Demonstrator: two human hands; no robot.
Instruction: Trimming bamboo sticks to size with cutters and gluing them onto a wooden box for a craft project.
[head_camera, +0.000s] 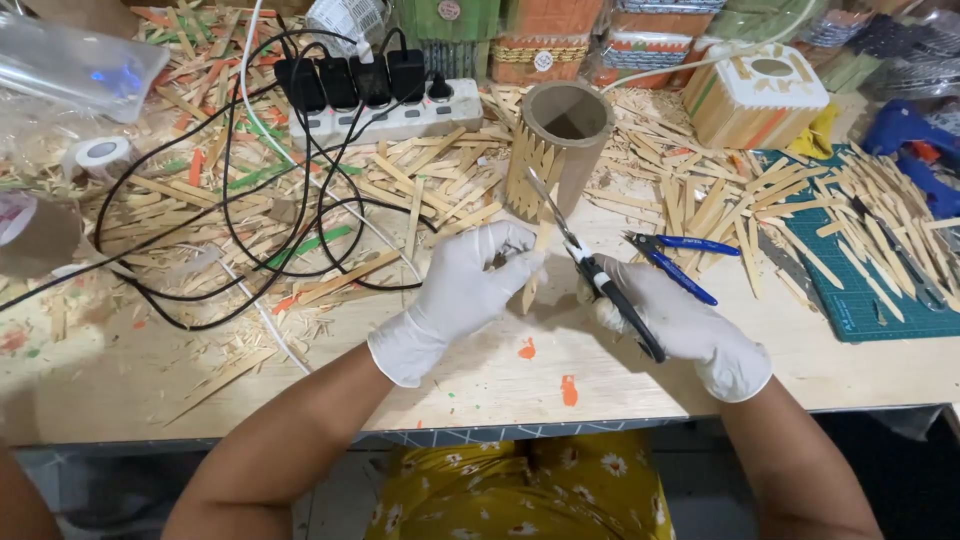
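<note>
Both of my hands wear white gloves. My left hand (462, 283) pinches a thin wooden stick (534, 270) held upright above the table. My right hand (690, 322) grips black-handled scissors (590, 262) whose open blades point up and left, close beside the stick. Just behind them stands a cardboard tube (565, 140) with wooden sticks glued around its lower front.
Loose wooden sticks (420, 175) cover the light wooden table (480, 375). Blue-handled pliers (680, 262) lie right of my hands. A green cutting mat (865, 300) is at the right, a white power strip (385, 120) with black cables at the back, a small stick house (755, 95) behind.
</note>
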